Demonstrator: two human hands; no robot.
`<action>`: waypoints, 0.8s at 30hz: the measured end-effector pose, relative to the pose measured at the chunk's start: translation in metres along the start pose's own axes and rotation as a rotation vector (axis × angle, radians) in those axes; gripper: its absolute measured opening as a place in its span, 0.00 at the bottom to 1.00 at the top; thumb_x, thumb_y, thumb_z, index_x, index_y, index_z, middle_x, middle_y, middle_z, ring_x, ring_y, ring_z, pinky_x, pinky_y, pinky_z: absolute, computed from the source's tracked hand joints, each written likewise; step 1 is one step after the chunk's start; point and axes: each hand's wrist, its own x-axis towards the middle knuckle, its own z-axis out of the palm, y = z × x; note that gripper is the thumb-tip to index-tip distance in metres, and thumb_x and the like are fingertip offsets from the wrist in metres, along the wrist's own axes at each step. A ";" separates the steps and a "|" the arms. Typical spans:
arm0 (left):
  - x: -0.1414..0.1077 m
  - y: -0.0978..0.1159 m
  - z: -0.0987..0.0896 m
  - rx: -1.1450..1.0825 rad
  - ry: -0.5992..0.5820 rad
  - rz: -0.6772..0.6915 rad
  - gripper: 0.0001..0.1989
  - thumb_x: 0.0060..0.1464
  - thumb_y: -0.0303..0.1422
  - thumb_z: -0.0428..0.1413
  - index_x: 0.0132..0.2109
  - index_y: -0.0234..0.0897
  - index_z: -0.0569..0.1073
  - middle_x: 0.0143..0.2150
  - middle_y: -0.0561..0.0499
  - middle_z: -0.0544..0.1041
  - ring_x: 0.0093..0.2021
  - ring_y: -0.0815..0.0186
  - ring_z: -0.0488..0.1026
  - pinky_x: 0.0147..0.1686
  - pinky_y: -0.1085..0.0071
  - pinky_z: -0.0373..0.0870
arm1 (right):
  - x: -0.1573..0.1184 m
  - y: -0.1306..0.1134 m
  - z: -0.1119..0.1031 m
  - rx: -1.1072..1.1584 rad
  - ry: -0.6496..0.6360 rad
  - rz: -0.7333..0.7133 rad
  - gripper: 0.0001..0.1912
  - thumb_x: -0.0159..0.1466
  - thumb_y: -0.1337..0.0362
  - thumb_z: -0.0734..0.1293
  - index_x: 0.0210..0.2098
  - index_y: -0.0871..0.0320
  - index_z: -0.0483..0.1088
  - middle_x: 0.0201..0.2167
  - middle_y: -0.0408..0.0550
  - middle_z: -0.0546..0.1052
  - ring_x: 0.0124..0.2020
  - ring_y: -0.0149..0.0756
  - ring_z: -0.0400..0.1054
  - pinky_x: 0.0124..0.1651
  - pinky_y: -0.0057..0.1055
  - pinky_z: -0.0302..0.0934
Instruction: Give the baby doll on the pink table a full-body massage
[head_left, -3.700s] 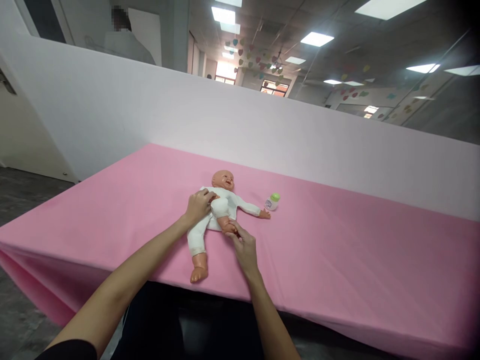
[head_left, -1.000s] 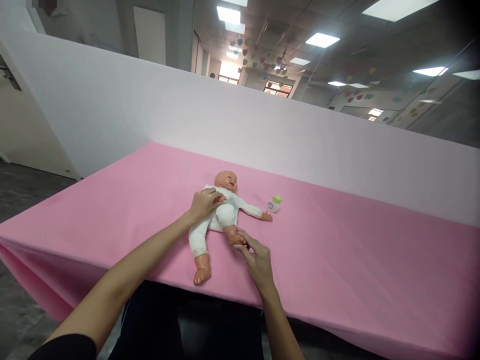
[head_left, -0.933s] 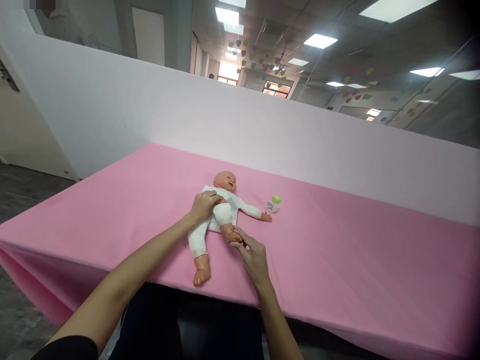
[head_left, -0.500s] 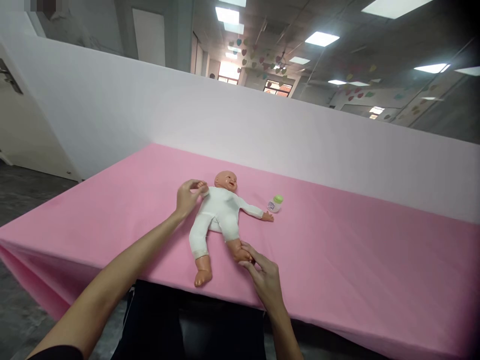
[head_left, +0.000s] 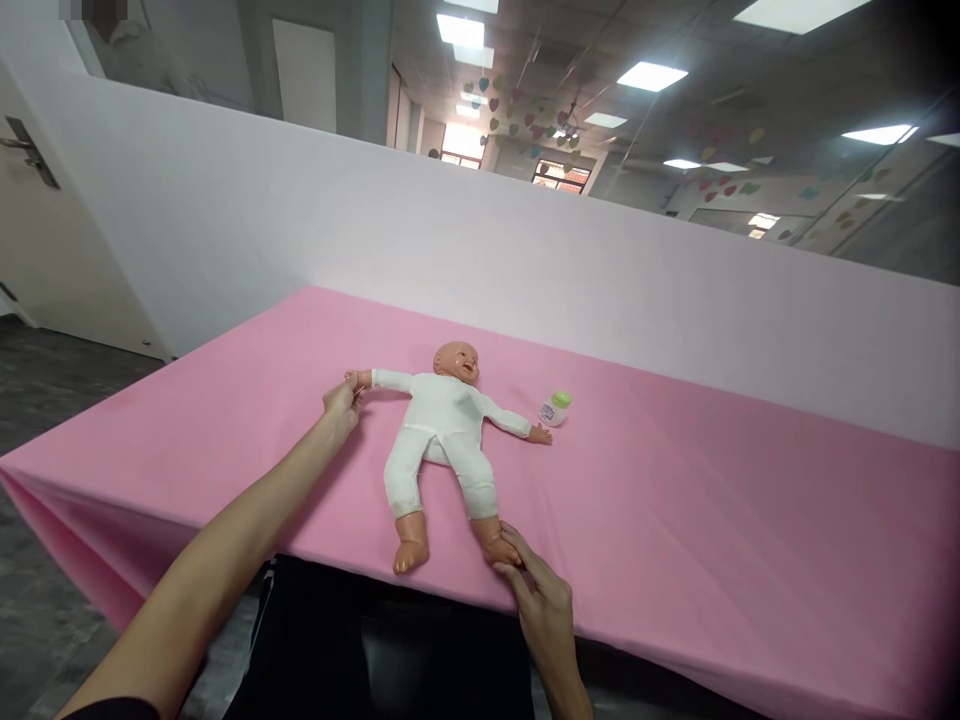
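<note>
A baby doll (head_left: pixel 444 410) with a white cloth body lies face up on the pink cloth, its head away from me. My left hand (head_left: pixel 344 400) is closed on the doll's hand at the left, and that arm is stretched straight out sideways. Around the foot nearer the right, my right hand (head_left: pixel 538 590) pinches with thumb and fingers. The doll's other arm rests spread to the right, its hand just below a small clear jar (head_left: pixel 556 409) with a green lid. The other leg lies flat, its foot near the front edge.
The pink cloth (head_left: pixel 697 510) covers the whole table and hangs over its front and left edges. A white partition (head_left: pixel 570 270) runs along the back. A door with a metal handle (head_left: pixel 34 155) is at the far left.
My left hand has moved left, drawing the doll's bent arm out straight. My right hand has come toward me, and the doll's leg has straightened with it.
</note>
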 end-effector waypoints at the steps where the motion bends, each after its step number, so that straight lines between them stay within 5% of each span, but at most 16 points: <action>1: -0.005 0.003 0.005 0.007 -0.013 0.030 0.10 0.57 0.36 0.67 0.41 0.35 0.78 0.43 0.43 0.81 0.44 0.56 0.81 0.36 0.67 0.74 | 0.004 -0.004 0.001 0.000 0.015 -0.018 0.21 0.67 0.57 0.70 0.59 0.53 0.78 0.56 0.49 0.78 0.57 0.45 0.76 0.60 0.35 0.73; 5: -0.034 0.010 0.032 0.146 -0.175 0.373 0.14 0.55 0.39 0.68 0.44 0.35 0.80 0.45 0.44 0.83 0.44 0.58 0.81 0.39 0.67 0.74 | 0.030 -0.026 0.005 0.007 0.021 -0.062 0.21 0.67 0.55 0.71 0.58 0.53 0.78 0.56 0.50 0.78 0.56 0.46 0.77 0.58 0.37 0.74; 10: -0.066 -0.002 0.057 0.491 -0.486 0.713 0.07 0.56 0.37 0.66 0.42 0.42 0.84 0.42 0.50 0.84 0.42 0.60 0.80 0.44 0.66 0.73 | 0.064 -0.046 0.021 0.053 -0.013 -0.072 0.21 0.67 0.56 0.71 0.58 0.51 0.78 0.57 0.48 0.78 0.58 0.46 0.75 0.62 0.40 0.71; 14: -0.070 -0.015 0.062 0.771 -0.551 0.930 0.08 0.62 0.39 0.64 0.45 0.45 0.85 0.43 0.50 0.84 0.42 0.59 0.79 0.41 0.65 0.69 | 0.082 -0.049 0.041 0.082 -0.047 -0.065 0.20 0.68 0.58 0.70 0.58 0.51 0.78 0.58 0.47 0.77 0.58 0.46 0.74 0.62 0.41 0.70; 20: -0.065 -0.023 0.059 0.826 -0.610 0.974 0.07 0.63 0.36 0.63 0.46 0.44 0.85 0.44 0.49 0.84 0.41 0.61 0.78 0.40 0.66 0.69 | 0.093 -0.045 0.063 0.133 -0.039 -0.061 0.21 0.67 0.60 0.69 0.59 0.52 0.78 0.57 0.47 0.78 0.57 0.47 0.75 0.61 0.43 0.70; 24: -0.060 -0.018 0.052 0.592 -0.551 0.876 0.07 0.59 0.36 0.65 0.45 0.43 0.84 0.43 0.50 0.83 0.42 0.61 0.79 0.44 0.66 0.72 | 0.082 -0.048 0.049 0.116 -0.016 -0.055 0.21 0.66 0.57 0.71 0.58 0.52 0.78 0.57 0.48 0.78 0.58 0.47 0.75 0.60 0.41 0.71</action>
